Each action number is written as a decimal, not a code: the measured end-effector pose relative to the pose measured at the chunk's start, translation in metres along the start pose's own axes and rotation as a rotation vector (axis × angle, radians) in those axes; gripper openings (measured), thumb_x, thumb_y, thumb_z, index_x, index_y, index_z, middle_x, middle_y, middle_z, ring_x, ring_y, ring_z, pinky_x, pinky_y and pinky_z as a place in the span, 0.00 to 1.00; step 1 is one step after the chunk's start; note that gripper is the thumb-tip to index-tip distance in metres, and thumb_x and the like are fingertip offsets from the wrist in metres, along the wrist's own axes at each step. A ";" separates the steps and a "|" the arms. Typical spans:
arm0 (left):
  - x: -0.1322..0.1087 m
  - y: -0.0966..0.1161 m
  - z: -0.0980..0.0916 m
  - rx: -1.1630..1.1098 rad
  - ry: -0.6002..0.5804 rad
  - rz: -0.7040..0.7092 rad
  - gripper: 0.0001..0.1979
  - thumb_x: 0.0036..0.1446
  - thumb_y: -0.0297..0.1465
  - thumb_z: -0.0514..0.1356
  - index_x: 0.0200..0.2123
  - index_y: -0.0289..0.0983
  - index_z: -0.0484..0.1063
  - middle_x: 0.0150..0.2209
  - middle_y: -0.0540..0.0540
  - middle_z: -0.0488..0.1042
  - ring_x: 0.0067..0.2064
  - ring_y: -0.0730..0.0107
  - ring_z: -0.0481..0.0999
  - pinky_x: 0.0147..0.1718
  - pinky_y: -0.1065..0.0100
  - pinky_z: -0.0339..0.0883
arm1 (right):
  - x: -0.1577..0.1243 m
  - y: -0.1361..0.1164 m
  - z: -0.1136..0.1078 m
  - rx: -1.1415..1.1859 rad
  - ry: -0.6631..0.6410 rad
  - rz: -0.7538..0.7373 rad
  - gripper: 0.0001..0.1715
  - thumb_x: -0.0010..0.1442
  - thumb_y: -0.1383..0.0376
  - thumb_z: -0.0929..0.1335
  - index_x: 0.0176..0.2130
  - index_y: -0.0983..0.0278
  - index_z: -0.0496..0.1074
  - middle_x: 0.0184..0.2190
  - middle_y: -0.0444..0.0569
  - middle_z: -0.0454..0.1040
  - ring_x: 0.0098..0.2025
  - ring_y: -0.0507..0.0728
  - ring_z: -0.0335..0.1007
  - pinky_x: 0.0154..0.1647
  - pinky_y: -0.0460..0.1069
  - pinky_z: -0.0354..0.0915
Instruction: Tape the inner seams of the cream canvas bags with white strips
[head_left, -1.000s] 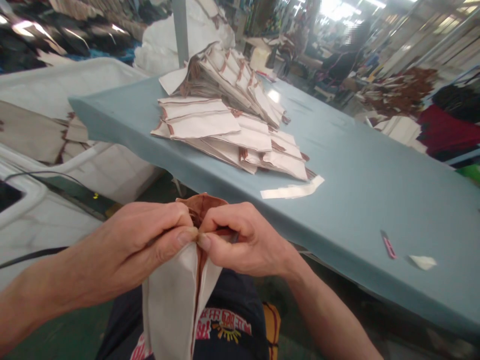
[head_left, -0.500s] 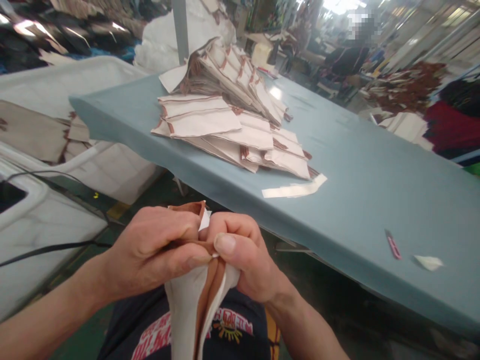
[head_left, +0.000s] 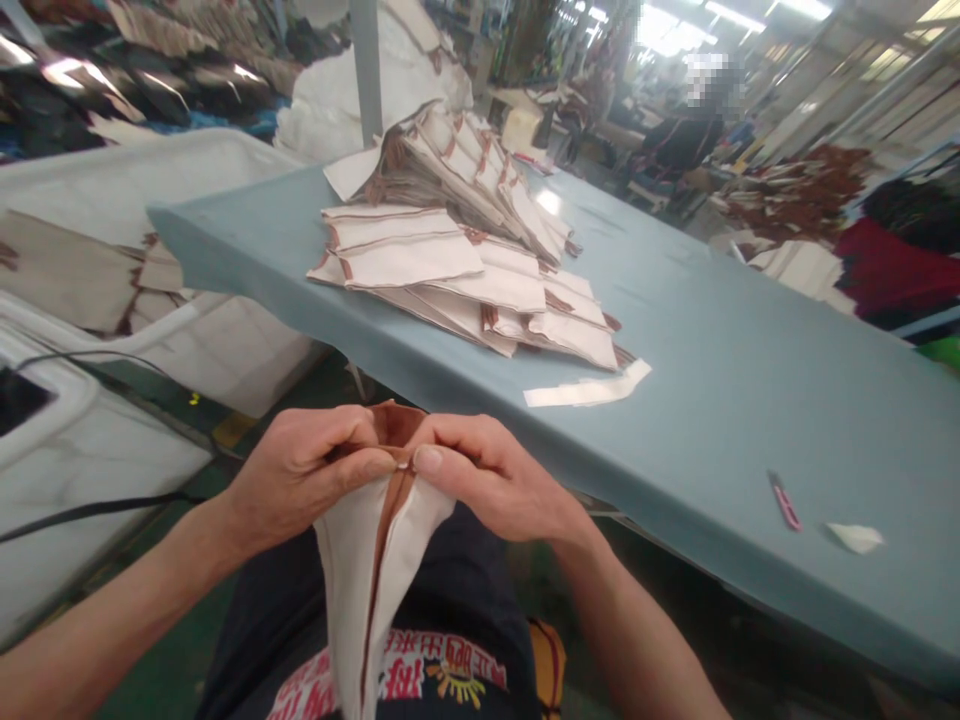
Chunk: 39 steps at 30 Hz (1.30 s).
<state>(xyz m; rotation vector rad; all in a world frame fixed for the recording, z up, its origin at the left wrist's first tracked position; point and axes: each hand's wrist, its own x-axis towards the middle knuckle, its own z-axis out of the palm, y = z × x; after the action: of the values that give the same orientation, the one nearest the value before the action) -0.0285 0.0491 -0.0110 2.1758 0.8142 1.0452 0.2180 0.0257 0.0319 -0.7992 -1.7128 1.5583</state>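
Observation:
A cream fabric piece with brown trim (head_left: 352, 570) hangs down in front of my lap, its brown seam running along the middle. My left hand (head_left: 315, 465) pinches its upper edge between thumb and bent fingers. Close beside it, my right hand (head_left: 480, 470) grips the same edge, thumb on top. The two thumbs almost meet at a small white spot on the brown edging. Brown material shows behind the fingers; the fingertips underneath are hidden.
A blue-covered table (head_left: 720, 400) stands ahead, bearing stacked cream pieces (head_left: 420, 250), white strips (head_left: 589, 385), a pink-handled small tool (head_left: 785, 503) and a pale scrap (head_left: 856, 537). White bins (head_left: 247, 345) stand at left, near a black cable (head_left: 105, 505). A person (head_left: 682, 130) sits far back.
Both hands have risen slightly and shifted left with the fabric piece, and their thumbs have drawn back a little from each other. More of the brown inside shows behind them.

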 end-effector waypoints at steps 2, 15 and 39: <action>-0.003 -0.002 -0.003 0.008 -0.051 -0.029 0.24 0.80 0.42 0.63 0.28 0.40 0.69 0.25 0.57 0.70 0.25 0.74 0.66 0.26 0.71 0.59 | -0.003 -0.006 -0.006 -0.144 -0.046 -0.018 0.21 0.78 0.53 0.72 0.36 0.62 0.73 0.29 0.39 0.67 0.31 0.51 0.58 0.35 0.48 0.57; 0.024 0.048 -0.010 -0.010 -0.226 -0.035 0.22 0.81 0.33 0.53 0.28 0.41 0.68 0.26 0.56 0.71 0.27 0.74 0.69 0.29 0.71 0.61 | -0.003 -0.005 -0.012 -0.561 0.003 -0.229 0.19 0.80 0.58 0.71 0.35 0.60 0.69 0.30 0.40 0.72 0.31 0.51 0.62 0.36 0.48 0.58; -0.014 0.035 0.013 -0.683 -0.129 -0.525 0.35 0.69 0.63 0.67 0.25 0.40 0.69 0.25 0.53 0.65 0.25 0.73 0.60 0.21 0.72 0.54 | -0.018 0.017 0.027 0.198 0.105 -0.045 0.23 0.79 0.49 0.72 0.37 0.61 0.71 0.27 0.37 0.63 0.28 0.50 0.53 0.29 0.47 0.54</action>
<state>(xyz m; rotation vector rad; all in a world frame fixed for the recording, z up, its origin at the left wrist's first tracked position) -0.0149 0.0130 0.0009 1.3386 0.7641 0.7516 0.2061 -0.0026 0.0122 -0.7237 -1.4664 1.5974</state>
